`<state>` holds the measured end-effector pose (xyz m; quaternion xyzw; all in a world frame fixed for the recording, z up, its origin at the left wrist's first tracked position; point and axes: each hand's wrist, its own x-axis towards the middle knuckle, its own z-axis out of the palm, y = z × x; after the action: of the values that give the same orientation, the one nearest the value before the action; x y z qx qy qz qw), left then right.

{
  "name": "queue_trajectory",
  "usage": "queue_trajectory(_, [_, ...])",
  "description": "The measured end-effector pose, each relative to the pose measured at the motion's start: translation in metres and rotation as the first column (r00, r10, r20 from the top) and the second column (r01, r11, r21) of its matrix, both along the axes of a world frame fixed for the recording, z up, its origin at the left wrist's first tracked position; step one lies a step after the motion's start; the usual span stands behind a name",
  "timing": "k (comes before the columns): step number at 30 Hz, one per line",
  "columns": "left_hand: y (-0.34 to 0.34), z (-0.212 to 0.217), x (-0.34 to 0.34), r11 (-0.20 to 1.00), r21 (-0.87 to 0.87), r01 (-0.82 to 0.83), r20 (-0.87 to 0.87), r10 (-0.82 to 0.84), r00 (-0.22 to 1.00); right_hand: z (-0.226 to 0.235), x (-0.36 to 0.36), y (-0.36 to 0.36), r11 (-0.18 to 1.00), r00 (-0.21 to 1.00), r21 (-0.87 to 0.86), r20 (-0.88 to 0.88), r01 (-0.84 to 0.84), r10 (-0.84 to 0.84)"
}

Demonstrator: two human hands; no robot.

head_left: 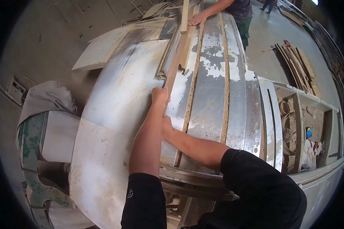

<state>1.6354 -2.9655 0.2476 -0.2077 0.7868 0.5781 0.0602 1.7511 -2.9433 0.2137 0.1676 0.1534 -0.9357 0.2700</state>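
A long, narrow wooden board (174, 70) runs away from me over a worn metal machine table (208, 103). My left hand (160, 95) is closed around the board near its close end. Just nearer to me, my right hand (167, 128) is closed on the same end, its fingers partly hidden behind the left wrist. Along the board's left side lies a straight metal guide rail (166, 61). At the far end a co-worker's hand (197, 20) rests flat by the board, beside a pale wooden strip (185, 17).
Two dusty slots (225, 91) run lengthwise along the table. An open frame (296, 126) with a wheel and rags adjoins it on the right. Stacked planks (296, 65) lie on the floor beyond. Cloth (51, 97) covers a green machine (33, 141) at left.
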Motion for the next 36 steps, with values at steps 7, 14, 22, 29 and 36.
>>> queue_trajectory(7, [-0.011, -0.002, 0.02, 0.996, 0.06, -0.062, -0.026, 0.064, 0.998, 0.005, 0.019, -0.003, 0.905, 0.991, 0.407, -0.004, -0.122, 0.135])
queue_trajectory(14, [-0.009, -0.002, 0.038, 0.998, -0.005, -0.069, -0.088, 0.068, 0.994, 0.04, 0.051, 0.024, 0.851, 0.969, 0.498, -0.075, -0.168, 0.236])
queue_trajectory(22, [-0.037, -0.01, 0.049, 0.993, -0.053, -0.103, -0.088, 0.099, 0.991, 0.03, 0.022, 0.042, 0.778, 0.962, 0.629, -0.225, 0.021, 0.155])
queue_trajectory(29, [0.001, 0.018, 0.052, 1.0, 0.026, -0.015, -0.034, 0.016, 0.999, -0.012, -0.133, 0.084, 0.848, 0.973, 0.529, -0.211, 0.033, 0.094])
queue_trajectory(36, [-0.017, 0.018, 0.06, 0.996, 0.029, -0.081, 0.011, 0.081, 0.997, 0.026, -0.151, 0.056, 0.914, 0.98, 0.403, -0.158, -0.044, 0.117])
